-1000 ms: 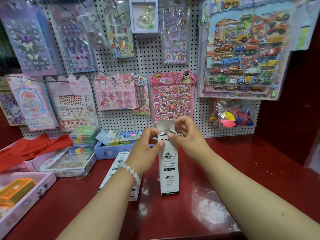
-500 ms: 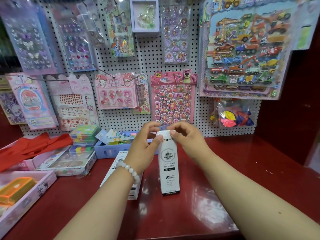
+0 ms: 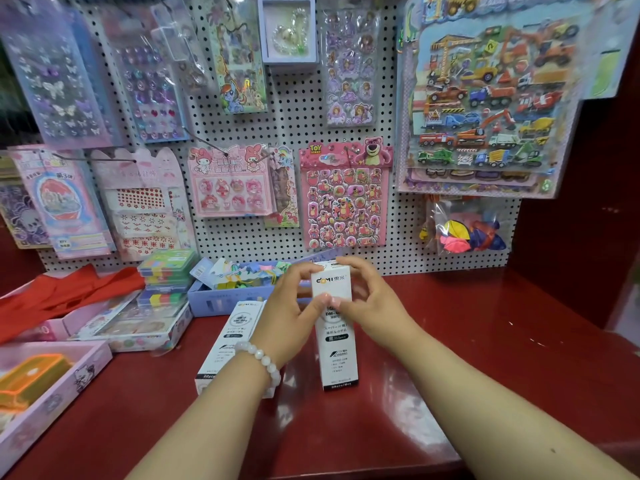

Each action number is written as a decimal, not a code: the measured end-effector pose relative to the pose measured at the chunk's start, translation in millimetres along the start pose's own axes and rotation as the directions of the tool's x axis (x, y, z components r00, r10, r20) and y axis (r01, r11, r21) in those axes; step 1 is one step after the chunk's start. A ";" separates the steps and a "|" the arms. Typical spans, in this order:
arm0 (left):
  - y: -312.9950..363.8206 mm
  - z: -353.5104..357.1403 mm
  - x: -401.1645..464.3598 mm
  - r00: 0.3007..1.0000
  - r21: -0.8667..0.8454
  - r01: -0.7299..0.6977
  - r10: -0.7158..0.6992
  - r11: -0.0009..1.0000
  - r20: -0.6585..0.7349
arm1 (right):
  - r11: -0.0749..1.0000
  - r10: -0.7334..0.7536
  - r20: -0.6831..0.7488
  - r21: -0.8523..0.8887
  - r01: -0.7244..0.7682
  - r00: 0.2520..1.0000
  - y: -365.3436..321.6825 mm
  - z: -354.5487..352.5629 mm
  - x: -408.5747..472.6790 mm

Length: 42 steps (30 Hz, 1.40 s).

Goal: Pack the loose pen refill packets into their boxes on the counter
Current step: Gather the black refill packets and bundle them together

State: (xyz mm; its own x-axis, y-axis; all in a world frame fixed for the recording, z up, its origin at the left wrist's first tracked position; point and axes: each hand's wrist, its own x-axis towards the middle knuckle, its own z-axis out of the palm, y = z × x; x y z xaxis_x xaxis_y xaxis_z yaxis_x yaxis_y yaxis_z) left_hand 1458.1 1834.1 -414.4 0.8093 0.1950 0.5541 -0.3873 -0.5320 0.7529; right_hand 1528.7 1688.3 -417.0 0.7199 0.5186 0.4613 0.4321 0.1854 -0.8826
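A tall white refill box (image 3: 338, 355) stands upright on the red counter (image 3: 467, 368) at the centre, its top flap closed. My left hand (image 3: 292, 310) grips its upper left side, thumb across the front. My right hand (image 3: 370, 303) grips the upper right side, fingers curled over the top, thumb on the front face. The two thumbs nearly meet on the box front. A second white refill box (image 3: 228, 344) lies flat on the counter just to the left, partly hidden behind my left wrist. No loose refill packets are in sight.
A lilac tray (image 3: 221, 301) of small colourful items sits behind the boxes against the pegboard (image 3: 298, 116) hung with sticker sheets. Stacked coloured cases (image 3: 168, 275), flat gift boxes (image 3: 138, 330), red cloth (image 3: 59, 292) and a pink tray (image 3: 65, 386) fill the left side.
The open top flap of the upright box has been folded down and closed. Both hands slid from the flap down onto the box's upper sides and front.
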 end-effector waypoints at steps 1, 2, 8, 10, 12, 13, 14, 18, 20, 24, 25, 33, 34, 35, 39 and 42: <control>-1.5 1.4 -6.1 0.999 -0.016 0.002 -0.002 1.000 0.033 | 0.999 0.037 0.028 0.001 -0.037 0.999 9.8 0.1 -6.1; -4.1 2.2 -12.2 0.998 -0.018 0.007 -0.006 1.000 0.063 | 0.996 0.088 0.054 -0.009 -0.088 0.995 21.8 0.0 -12.9; -23.6 -13.3 -33.5 0.995 0.404 0.073 -0.095 0.912 0.035 | 0.922 0.386 0.044 -0.009 -0.386 0.921 63.8 10.3 -32.7; -31.3 -29.1 -39.5 0.994 0.645 0.101 -0.099 0.758 -0.040 | 0.892 0.450 -0.045 -0.027 -0.451 0.892 61.2 17.4 -25.7; -37.2 -46.2 -48.9 0.977 0.795 0.195 -0.184 0.574 -0.107 | 0.823 0.519 -0.147 -0.179 -0.539 0.842 60.9 25.0 -18.4; -40.7 -53.0 -54.6 0.962 0.827 0.239 -0.239 0.509 -0.132 | 0.768 0.541 -0.179 -0.292 -0.570 0.822 62.1 29.7 -16.7; -44.2 -58.4 -60.7 0.944 0.840 0.275 -0.296 0.468 -0.144 | 0.718 0.546 -0.201 -0.388 -0.578 0.813 63.3 35.4 -16.3; -58.9 -65.2 -81.2 0.857 0.814 0.344 -0.510 0.467 -0.070 | 0.633 0.411 -0.234 -0.623 -0.460 0.881 68.7 60.7 -28.0; -61.9 -62.4 -84.2 0.861 0.822 0.327 -0.506 0.466 -0.056 | 0.603 0.340 -0.187 -0.708 -0.366 0.922 68.8 66.1 -37.8; -63.1 -56.7 -87.9 0.869 0.837 0.308 -0.492 0.453 -0.054 | 0.615 0.280 0.028 -0.773 -0.156 0.960 62.6 66.1 -48.5; -63.3 -56.5 -89.7 0.869 0.841 0.297 -0.493 0.452 -0.042 | 0.614 0.281 0.072 -0.780 -0.122 0.957 61.7 66.5 -48.8; -66.4 -72.5 -97.2 0.856 0.841 0.337 -0.511 0.423 -0.086 | 0.539 0.333 0.205 -0.842 -0.008 0.920 75.8 99.3 -33.2; -67.7 -72.7 -98.4 0.858 0.841 0.339 -0.505 0.421 -0.093 | 0.519 0.328 0.206 -0.855 0.006 0.922 75.7 101.9 -33.2; -68.4 -73.2 -98.9 0.860 0.842 0.339 -0.501 0.418 -0.097 | 0.506 0.332 0.202 -0.862 0.006 0.922 74.5 102.7 -33.8; -69.8 -70.4 -99.9 0.881 0.859 0.314 -0.462 0.404 -0.104 | 0.503 0.338 0.192 -0.864 -0.004 0.922 69.8 100.7 -36.0; -70.6 -67.1 -100.6 0.889 0.883 0.278 -0.450 0.380 -0.086 | 0.516 0.340 0.202 -0.857 -0.002 0.918 71.3 100.9 -35.9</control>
State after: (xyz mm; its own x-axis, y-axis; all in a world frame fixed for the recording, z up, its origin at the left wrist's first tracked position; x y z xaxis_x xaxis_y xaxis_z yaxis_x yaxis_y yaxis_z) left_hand 1374.4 1907.3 -499.4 0.8558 0.4836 0.1838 0.4674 -0.8750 0.1263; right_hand 1478.8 1767.2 -505.6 0.6982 0.7081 0.1055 0.6867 -0.6207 -0.3784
